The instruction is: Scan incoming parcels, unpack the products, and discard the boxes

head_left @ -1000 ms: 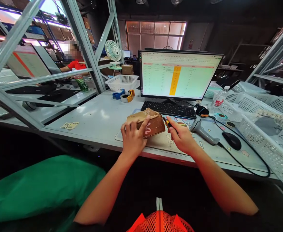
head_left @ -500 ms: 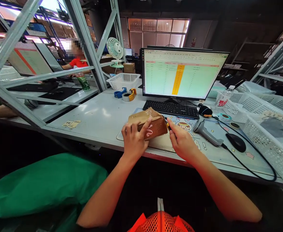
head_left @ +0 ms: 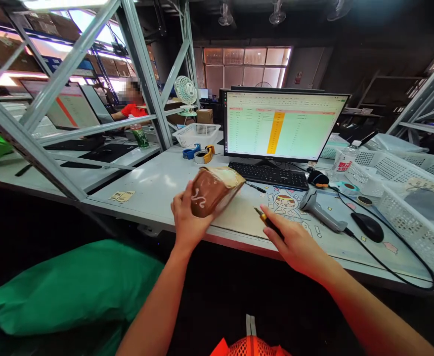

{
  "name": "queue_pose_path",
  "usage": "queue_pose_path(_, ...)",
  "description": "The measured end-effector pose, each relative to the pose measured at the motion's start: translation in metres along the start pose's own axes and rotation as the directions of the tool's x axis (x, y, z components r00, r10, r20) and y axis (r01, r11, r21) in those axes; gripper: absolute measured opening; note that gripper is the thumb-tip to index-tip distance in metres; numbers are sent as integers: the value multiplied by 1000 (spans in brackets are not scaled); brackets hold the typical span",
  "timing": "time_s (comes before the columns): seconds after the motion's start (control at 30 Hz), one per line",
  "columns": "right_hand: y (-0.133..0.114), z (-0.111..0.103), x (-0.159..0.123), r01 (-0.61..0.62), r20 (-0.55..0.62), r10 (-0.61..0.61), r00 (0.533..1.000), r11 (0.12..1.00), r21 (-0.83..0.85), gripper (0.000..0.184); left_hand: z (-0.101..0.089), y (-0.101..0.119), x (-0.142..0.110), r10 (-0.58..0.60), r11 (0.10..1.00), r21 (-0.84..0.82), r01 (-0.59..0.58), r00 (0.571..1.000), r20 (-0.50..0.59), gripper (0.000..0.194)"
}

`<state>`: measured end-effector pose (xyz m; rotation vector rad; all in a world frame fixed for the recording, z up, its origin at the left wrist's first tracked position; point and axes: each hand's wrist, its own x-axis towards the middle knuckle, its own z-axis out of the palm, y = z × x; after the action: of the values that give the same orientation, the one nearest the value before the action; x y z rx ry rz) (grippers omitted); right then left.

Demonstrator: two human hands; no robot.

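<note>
A small brown box with a pale curl mark and tan edges is tilted up above the near edge of the desk. My left hand grips it from the left and below, fingers wrapped around its side. In my right hand is a yellow-and-black box cutter, its tip pointing up and left towards the box but apart from it. Beneath both hands lies a cartoon desk mat. A black pen rests on the mat, just behind the gap between box and cutter.
Behind the mat stand a keyboard and a monitor. A barcode scanner, its cable and a mouse lie to the right, beside white baskets. Tape dispensers sit at back left. A person in red is beyond the metal frame.
The box has been turned and moved left in my left hand. The box cutter has come away from it, down and to the right. The pen on the mat now shows.
</note>
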<state>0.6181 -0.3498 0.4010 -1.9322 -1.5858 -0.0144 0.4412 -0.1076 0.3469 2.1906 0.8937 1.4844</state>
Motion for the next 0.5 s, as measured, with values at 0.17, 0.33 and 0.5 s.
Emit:
queue_pose_path(0.17,52,-38,5,-208,43,204,978,948,241,47,10,-52,0,-15,893,-426,145,956,294,129)
queue_pose_path(0.33,100,-58,45,-368,30,388,921,843,392,57,37,-83,9,-17,783,-498,372,814,581,138)
queue_pose_path(0.5,100,-49,99,-507,92,503,860,815,282,61,64,-80,11,-10,742,-529,411,796,605,145)
